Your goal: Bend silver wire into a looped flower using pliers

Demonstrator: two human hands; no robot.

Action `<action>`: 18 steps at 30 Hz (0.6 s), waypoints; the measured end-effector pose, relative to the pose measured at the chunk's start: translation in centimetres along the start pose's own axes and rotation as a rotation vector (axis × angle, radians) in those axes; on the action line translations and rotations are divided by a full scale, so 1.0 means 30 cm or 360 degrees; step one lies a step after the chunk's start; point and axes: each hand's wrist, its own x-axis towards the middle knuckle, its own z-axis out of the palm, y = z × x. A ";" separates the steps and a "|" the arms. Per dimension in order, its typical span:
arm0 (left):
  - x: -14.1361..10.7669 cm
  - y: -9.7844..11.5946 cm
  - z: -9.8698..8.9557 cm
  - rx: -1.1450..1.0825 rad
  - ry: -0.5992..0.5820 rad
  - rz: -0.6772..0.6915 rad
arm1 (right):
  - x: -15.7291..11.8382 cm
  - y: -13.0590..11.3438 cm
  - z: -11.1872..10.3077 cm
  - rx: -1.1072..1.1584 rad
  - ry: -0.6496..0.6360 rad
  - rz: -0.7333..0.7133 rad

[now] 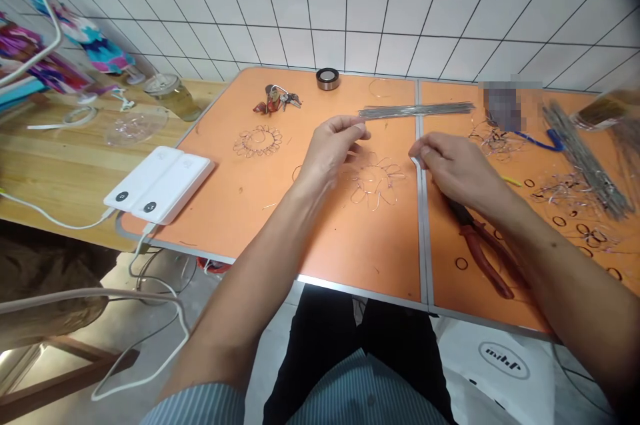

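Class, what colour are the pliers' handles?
The pliers' handles are red, shown best in the head view.

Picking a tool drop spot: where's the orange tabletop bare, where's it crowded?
Bare: orange tabletop between the wire flower beside the left hand, the silver seam and the front edge, bar tiny specks. Smaller: below the tape roll, between the keys and that hand. Crowded: right of the seam, with pliers, black rings, wire scraps and a wire bundle.

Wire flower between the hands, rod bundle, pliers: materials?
Wire flower: thin metal wire, judging by fine, glinting, bent loops; alloy unclear.
Rod bundle: bare metal, maybe steel, given its silvery-grey sheen.
Pliers: dark head, probably metal, partly hidden; smooth red grips, likely plastic or rubber, with soft highlights.
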 end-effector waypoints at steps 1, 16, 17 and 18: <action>0.007 -0.002 -0.005 0.0056 0.0039 0.0007 | 0.009 0.013 0.013 -0.0069 -0.0069 0.0038; 0.080 -0.058 -0.049 0.0420 0.0100 -0.0019 | 0.011 -0.039 0.073 -0.0195 -0.0499 0.0364; 0.083 -0.059 -0.051 0.0423 0.0100 -0.0020 | 0.008 -0.039 0.072 -0.0214 -0.0503 0.0366; 0.085 -0.060 -0.054 0.0431 0.0101 -0.0020 | 0.006 -0.038 0.070 -0.0241 -0.0510 0.0371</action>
